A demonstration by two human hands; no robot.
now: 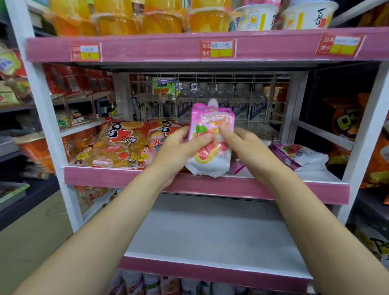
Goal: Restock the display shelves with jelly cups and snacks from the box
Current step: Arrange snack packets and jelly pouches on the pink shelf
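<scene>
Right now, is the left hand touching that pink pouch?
Touching. The head view shows the left hand with its thumb curled over the front of the pink pouch.

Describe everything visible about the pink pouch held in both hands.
The pouch is a glossy soft plastic spout pack, pink on top, white toward the base, printed with fruit pictures, with a white cap. It stands upright at the front edge of the middle shelf. The left hand grips its left side; the right hand pinches its right side.

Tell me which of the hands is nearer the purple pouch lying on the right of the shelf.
Right. The right hand sits just left of the purple pouch; the left hand is farther left, across the held pink pouch.
</scene>
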